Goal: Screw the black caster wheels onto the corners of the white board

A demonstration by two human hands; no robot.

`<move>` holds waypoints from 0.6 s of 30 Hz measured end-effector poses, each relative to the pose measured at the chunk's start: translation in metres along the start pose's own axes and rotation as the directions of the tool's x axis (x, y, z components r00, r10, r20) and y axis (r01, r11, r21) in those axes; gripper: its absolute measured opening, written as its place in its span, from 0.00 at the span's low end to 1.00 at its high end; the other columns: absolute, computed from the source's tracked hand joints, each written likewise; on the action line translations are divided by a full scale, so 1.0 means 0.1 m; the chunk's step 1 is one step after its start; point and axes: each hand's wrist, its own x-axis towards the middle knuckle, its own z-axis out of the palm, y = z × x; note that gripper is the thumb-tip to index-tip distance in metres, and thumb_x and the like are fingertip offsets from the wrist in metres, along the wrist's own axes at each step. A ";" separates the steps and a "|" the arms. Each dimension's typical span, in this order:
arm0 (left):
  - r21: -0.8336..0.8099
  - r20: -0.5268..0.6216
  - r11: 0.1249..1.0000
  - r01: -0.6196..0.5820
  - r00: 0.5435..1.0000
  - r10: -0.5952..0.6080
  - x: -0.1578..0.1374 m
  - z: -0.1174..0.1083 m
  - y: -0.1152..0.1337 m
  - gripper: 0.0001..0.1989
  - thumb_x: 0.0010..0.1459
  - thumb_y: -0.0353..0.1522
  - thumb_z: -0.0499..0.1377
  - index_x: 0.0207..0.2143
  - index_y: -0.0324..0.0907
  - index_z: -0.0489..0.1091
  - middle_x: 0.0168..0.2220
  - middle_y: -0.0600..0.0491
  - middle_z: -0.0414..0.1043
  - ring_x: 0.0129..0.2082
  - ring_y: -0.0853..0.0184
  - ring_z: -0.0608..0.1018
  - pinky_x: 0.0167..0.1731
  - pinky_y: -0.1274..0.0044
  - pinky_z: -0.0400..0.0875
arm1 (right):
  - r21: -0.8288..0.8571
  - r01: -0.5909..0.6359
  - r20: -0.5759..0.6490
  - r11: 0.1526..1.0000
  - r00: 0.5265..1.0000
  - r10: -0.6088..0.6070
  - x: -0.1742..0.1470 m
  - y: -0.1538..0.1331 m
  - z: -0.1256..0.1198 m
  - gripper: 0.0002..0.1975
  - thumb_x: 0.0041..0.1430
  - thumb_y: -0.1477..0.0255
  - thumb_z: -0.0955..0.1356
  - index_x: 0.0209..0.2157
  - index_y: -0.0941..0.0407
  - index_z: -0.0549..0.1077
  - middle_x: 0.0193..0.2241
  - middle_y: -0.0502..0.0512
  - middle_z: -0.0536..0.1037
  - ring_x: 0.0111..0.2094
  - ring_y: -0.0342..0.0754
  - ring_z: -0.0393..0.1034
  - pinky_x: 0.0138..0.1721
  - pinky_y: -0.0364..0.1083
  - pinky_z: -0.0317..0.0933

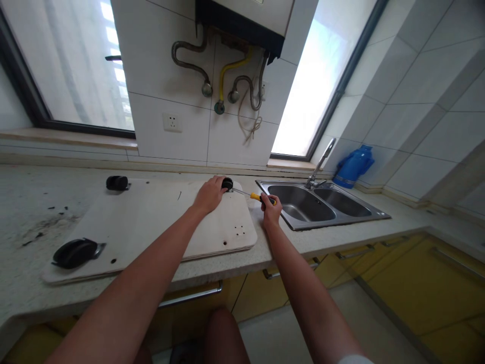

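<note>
A pale board (151,217) with rounded corners and small holes lies on the countertop. At its far right corner stands a black caster wheel (227,184), and the fingers of my left hand (210,194) are closed around it. My right hand (272,209) grips a screwdriver (256,196) with a yellow and black handle. Its shaft points left, and the tip is at the base of that caster. Two more black casters sit on the board's left side, one at the far corner (117,183) and one at the near corner (76,253).
A double steel sink (303,220) with a faucet (317,164) lies to the right, a blue container (353,166) behind it. Dark debris (40,235) is scattered on the left counter. A water heater (246,23) with hoses hangs on the wall. Yellow cabinets (261,298) run below.
</note>
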 end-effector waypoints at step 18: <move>-0.053 -0.015 0.999 0.013 1.000 -0.014 0.01 0.01 -0.17 0.19 0.74 0.33 0.60 0.64 0.42 0.74 0.60 0.40 0.81 0.60 0.48 0.82 0.65 0.55 0.78 | 0.040 0.880 0.219 0.474 0.455 -0.863 0.54 -1.24 1.21 0.21 0.74 0.53 0.72 0.60 0.49 0.73 0.38 0.48 0.78 0.31 0.46 0.69 0.43 0.50 0.73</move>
